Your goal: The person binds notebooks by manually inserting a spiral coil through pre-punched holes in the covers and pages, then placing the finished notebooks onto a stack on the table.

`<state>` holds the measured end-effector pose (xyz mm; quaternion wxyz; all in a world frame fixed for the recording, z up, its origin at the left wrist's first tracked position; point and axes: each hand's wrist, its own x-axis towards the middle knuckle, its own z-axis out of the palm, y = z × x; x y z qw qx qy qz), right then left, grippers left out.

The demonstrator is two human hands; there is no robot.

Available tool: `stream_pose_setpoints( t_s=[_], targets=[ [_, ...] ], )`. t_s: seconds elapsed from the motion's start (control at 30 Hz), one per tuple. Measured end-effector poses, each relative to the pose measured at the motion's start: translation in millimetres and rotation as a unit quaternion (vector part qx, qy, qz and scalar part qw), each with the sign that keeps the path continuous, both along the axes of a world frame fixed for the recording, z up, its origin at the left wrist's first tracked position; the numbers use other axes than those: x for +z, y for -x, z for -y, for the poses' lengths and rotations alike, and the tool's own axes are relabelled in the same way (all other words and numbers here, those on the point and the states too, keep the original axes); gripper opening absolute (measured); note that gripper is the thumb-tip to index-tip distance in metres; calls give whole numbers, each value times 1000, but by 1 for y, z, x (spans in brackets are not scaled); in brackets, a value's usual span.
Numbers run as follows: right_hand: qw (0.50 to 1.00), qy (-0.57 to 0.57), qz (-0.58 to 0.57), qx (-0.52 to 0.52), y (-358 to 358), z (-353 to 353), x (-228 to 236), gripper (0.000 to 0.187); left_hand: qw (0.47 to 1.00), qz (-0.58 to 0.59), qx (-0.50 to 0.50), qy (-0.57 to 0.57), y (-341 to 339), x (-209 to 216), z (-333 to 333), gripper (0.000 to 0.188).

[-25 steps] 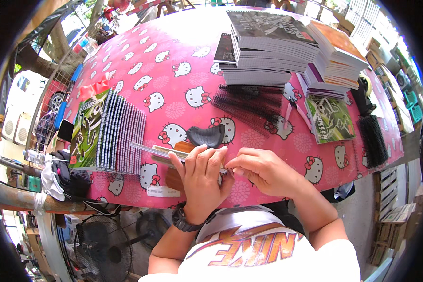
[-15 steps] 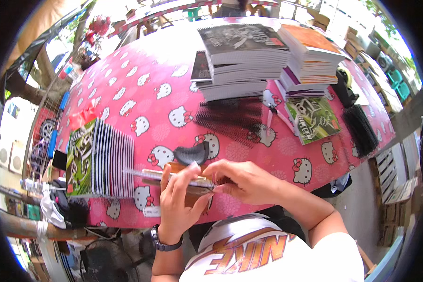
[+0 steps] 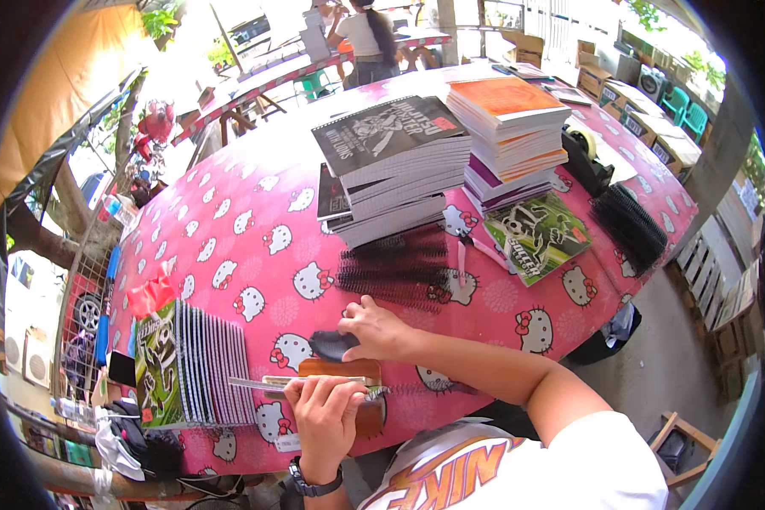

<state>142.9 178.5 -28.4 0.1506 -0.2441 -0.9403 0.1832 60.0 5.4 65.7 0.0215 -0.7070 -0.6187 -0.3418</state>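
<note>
My left hand (image 3: 325, 416) is closed around a thin notebook (image 3: 274, 382), held edge-on above a brown wooden block (image 3: 340, 368). A thin spiral binding coil (image 3: 421, 388) extends from the notebook's right end. My right hand (image 3: 374, 330) reaches across, with its fingers curled over the right end of a dark grey curved piece (image 3: 331, 344) lying on the table. The exact kind of that piece does not show. Just left of the notebook stands a row of spiral-bound notebooks (image 3: 217, 365) with green covers.
Tall stacks of black-covered notebooks (image 3: 391, 136) and orange-covered ones (image 3: 506, 98) stand further back. Black coils (image 3: 395, 268), pink-handled pliers (image 3: 484, 251), a green notebook (image 3: 537, 238) and more coils (image 3: 629, 228) lie nearer. A person (image 3: 367, 42) is at a far table.
My right hand has left the notebook's right end and moved onto the dark grey piece. My left hand keeps the notebook. The view has tilted up, showing more of the background.
</note>
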Motion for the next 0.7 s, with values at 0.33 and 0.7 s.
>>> stream_pose_setpoints(
  t_s=[0.33, 0.7],
  targets=[
    [980, 93, -178, 11, 1, -14, -22, 33, 999, -15, -10, -42, -5, -2, -7, 20],
    [998, 1, -62, 26, -11, 8, -6, 66, 998, -5, -26, -62, 3, -3, -6, 29]
  ],
)
